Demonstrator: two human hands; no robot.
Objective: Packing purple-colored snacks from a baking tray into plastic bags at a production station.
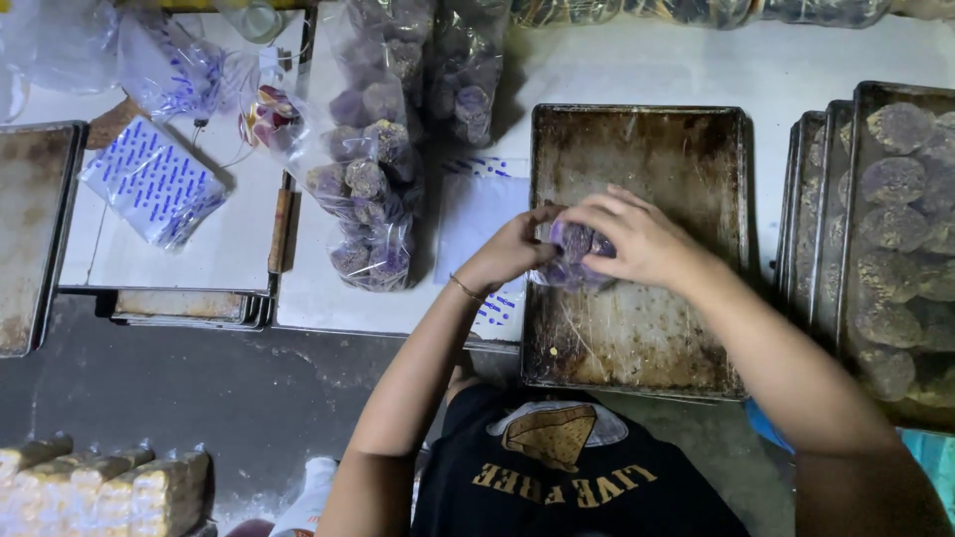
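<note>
My left hand (509,249) and right hand (637,239) meet at the centre of the frame over an empty, stained baking tray (637,149); the fingers of both are curled and pressed around a small clear bag of purple cookies (575,251), pinching it shut from either side; several filled bags (373,179) already lie on the counter (796,60) toward the upper middle, so a good share looks packed; trays of unpacked cookies (895,239) wait stacked at the right edge, and flat printed bags (154,181) sit at upper left, so plenty seems left
</note>
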